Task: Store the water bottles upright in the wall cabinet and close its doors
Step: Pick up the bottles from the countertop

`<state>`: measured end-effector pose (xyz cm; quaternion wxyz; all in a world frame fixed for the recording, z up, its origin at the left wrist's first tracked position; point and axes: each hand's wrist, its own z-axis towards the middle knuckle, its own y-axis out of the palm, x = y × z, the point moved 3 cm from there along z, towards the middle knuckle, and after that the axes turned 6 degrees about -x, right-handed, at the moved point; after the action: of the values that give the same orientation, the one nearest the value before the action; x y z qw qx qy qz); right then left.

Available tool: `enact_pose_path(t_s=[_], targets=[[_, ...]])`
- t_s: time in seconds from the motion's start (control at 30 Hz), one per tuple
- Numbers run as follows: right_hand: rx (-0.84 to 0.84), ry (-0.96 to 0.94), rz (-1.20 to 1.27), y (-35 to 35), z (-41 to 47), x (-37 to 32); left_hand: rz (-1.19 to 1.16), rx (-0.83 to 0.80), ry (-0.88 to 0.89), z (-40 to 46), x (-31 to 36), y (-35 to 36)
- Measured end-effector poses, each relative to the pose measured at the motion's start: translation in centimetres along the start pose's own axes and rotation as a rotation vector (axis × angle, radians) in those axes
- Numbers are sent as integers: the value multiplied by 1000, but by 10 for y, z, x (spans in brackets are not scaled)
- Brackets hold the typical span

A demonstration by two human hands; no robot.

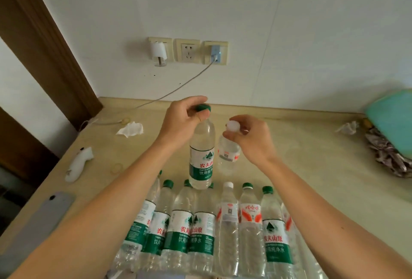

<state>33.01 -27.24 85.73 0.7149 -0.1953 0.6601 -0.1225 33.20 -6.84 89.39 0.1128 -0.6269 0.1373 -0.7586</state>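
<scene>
left hand [178,120] grips green-capped bottle [201,156]; right hand [249,138] grips white-capped bottle [227,156].

Readable on the lifted green-label bottle [201,153]: 农夫山 and 饮用. On the near row, 农夫山泉 on the right-hand green-label bottle [275,229]; 娃哈哈 in red on the red-label bottle [250,211]; a QR code on the white-capped bottle [227,211]. Smaller print too blurred to read.

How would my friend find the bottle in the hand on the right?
Start at the row of bottles lying on the beige counter. Just above it two bottles hang in the air, each held by its cap. The right hand pinches the smaller bottle: white cap, red-and-white label, unlike its green-capped neighbour.
</scene>
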Motion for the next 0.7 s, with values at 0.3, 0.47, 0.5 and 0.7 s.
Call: enact_pose_path(t_s=[0.3,0.47,0.5,0.7], targets=[[113,66,-24,-16,13,41,183,79,26,-1,-34,51],[147,61,5,-20,13,61,205,43,22,2,-50,58],[142,55,8,-21,15,62,209,27,31,5,-51,58],[83,28,14,-18,17,71,204,-100,48,9,-55,61]])
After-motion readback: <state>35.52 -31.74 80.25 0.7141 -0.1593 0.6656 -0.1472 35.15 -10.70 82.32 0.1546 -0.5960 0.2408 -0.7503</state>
